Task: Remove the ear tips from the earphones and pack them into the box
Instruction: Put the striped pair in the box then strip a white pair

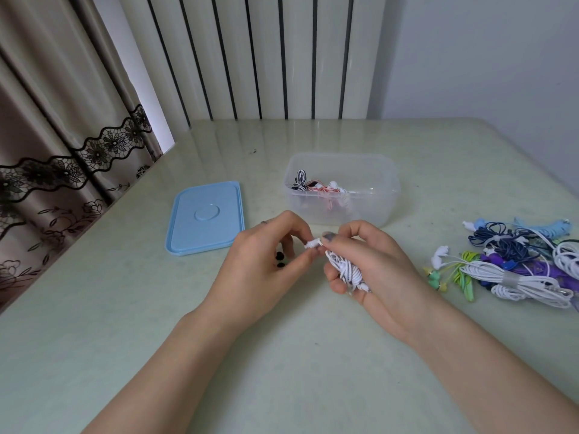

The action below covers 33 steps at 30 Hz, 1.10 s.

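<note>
Your left hand [266, 261] has its thumb and forefinger pinched on the white ear tip [310, 244], which sticks out leftward from the bud you hold in your right hand [366, 264]. Those right fingers [329, 237] clamp the bud stem from above, while the lower fingers curl round the coiled white earphone cable [347, 272] in the palm. The bud's long axis runs nearly level, left to right, between your two hands, so the tip should come off with a pull straight to the left along that line, away from the right fingers; a sideways tug would likely just bend the stem.

Both hands sit just in front of the clear box [343, 189], the right one nearer its front wall. Inside the box, toward its left end, lie a few earphones already packed [316, 184]. Two small black ear tips [279, 260] lie on the counter [282, 355], partly tucked under your left fingers. Left of the box lies the blue lid [206, 217], flat on the counter. Right of the box, well apart from it, is the heap of earphones [517, 261] not yet handled: white, blue, purple and green cables tangled together.
</note>
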Tool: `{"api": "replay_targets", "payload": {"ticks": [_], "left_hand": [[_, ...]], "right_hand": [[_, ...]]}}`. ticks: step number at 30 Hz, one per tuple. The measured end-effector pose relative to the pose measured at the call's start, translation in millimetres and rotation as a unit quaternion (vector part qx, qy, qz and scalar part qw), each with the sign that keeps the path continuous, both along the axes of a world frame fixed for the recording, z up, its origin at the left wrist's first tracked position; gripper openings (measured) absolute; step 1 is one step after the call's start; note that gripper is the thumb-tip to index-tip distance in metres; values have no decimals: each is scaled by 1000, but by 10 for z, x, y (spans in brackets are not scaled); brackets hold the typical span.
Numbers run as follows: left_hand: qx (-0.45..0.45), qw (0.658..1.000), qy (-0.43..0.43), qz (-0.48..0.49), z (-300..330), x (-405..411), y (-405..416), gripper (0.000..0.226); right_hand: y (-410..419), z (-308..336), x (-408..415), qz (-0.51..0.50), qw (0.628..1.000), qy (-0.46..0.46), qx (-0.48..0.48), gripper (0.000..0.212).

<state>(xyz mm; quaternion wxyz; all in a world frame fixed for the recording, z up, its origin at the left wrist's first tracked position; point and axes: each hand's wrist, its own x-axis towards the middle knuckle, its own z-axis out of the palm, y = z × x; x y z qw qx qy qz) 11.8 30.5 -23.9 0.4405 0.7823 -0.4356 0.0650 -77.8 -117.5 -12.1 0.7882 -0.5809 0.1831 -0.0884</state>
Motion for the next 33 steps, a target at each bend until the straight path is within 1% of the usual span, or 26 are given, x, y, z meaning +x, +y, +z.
{"api": "replay_targets", "payload": {"ticks": [2,5,7,9,12,14,18,27,33], "left_hand": [[7,1000,-21,6,-4,12,0,13],[9,1000,-29,-3,3,18,8,15],[16,1000,-26,-3,14,54,32,16],[37,998,-30,29,-6,155,81,17],[81,989,-44,113,-86,331,127,17],[92,986,-55,131,-123,363,89,13],[114,984,-93,99,-140,350,-19,14],[116,988,-57,89,-121,342,-23,4],[117,986,-77,87,-103,326,-8,4]], "right_hand": [[17,0,3,-6,999,7,-33,21],[15,-15,4,-18,999,-10,-49,12],[16,-34,0,-21,998,-16,-64,12],[12,-51,1,-29,997,-18,-71,14],[5,-67,8,-37,997,-25,-70,14],[9,-69,8,-42,996,-30,-70,15],[12,-72,4,-48,996,-39,-61,15],[1,-69,4,-53,996,-35,-56,14],[-6,-63,-1,-59,997,-33,-47,13]]}}
